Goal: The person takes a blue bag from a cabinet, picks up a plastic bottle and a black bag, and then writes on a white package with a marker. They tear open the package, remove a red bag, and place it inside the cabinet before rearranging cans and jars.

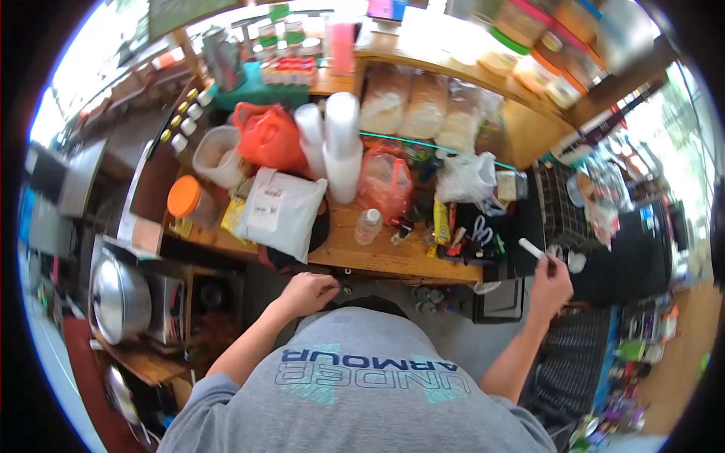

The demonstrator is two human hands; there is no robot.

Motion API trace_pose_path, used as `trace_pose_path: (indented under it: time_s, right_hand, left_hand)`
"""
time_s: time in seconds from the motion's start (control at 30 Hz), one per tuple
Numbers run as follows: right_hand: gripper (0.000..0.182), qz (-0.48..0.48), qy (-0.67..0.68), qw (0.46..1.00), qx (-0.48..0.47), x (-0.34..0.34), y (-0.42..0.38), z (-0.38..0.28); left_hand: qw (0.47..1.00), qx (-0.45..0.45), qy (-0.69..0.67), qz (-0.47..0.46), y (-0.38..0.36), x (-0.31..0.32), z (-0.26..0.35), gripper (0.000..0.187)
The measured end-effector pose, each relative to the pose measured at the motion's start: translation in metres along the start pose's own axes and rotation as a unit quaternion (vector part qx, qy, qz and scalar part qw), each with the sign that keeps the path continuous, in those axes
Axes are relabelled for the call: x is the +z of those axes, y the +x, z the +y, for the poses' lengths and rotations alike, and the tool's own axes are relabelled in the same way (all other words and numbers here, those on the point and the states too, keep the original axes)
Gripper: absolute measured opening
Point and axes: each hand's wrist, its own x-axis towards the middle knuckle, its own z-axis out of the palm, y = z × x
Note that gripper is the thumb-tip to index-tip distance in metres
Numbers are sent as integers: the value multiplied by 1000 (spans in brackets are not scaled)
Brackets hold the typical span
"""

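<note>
A short white stick-like object (pixel 532 248) is pinched between the fingers of my right hand (pixel 552 283), which is raised beyond the right end of the wooden table (pixel 377 257). My left hand (pixel 311 293) hangs just off the table's front edge, its fingers curled; a tiny dangling item shows beside the fingertips, and whether they hold it is unclear. On the table behind it lie a white plastic parcel (pixel 281 213) and a small clear bottle (pixel 368 226). Scissors (pixel 481 230) and a yellow box (pixel 441 222) stand in a dark organizer, left of my right hand.
Stacked plastic cups (pixel 342 151), red bags (pixel 270 137) and an orange-lidded jar (pixel 190 201) stand on the table. A wire basket (pixel 566 202) is at the right. Metal pots (pixel 121 300) sit low at the left. A shelf (pixel 453 72) holds jars above.
</note>
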Motion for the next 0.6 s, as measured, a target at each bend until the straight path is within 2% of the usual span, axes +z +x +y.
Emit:
trace_pose_path:
  time_s: [0.07, 0.1, 0.13, 0.17, 0.2, 0.27, 0.3, 0.33, 0.37, 0.4, 0.5, 0.53, 0.6]
  right_hand:
    - [20, -36, 177, 980, 81, -16, -4, -33]
    - [18, -81, 287, 949, 99, -11, -9, -54]
    - [17, -127, 390, 904, 120, -4, -20, -75]
    - [16, -209, 448, 855, 155, 9, -34, -89]
    - [16, -287, 499, 795, 190, 24, -49, -102]
    - [19, -417, 463, 754, 210, 44, -82, -138]
    - [19, -423, 463, 750, 208, 52, -86, -143]
    - [20, -485, 457, 716, 207, 60, -91, -149]
    - [22, -545, 447, 678, 206, 68, -95, -154]
    - [22, -551, 446, 674, 208, 76, -94, -158]
    - [30, -711, 403, 542, 195, 95, -93, -172]
    - [30, -711, 403, 541, 200, 102, -98, -180]
    - [20, -804, 394, 414, 167, 114, -110, -205]
  left_hand:
    - [987, -39, -154, 13, 16, 10, 23, 19]
    - [972, -67, -224, -3, 25, 12, 33, 27]
    - [952, -77, -297, -21, 34, 7, 49, 37]
    - [909, -63, -410, -29, 41, 9, 57, 44]
    - [908, -67, -412, -21, 49, 7, 66, 44]
    - [777, 11, -628, -25, 63, -7, 77, 37]
    - [800, -9, -600, -17, 67, -16, 72, 33]
    - [821, -30, -571, -9, 69, -25, 66, 30]
    - [863, -39, -503, -16, 69, -40, 60, 27]
    - [875, -25, -483, -15, 67, -47, 52, 26]
    - [859, 10, -511, -7, 53, -63, 41, 26]
    - [847, 22, -531, -22, 51, -67, 37, 26]
    - [831, 31, -553, -39, 46, -73, 25, 27]
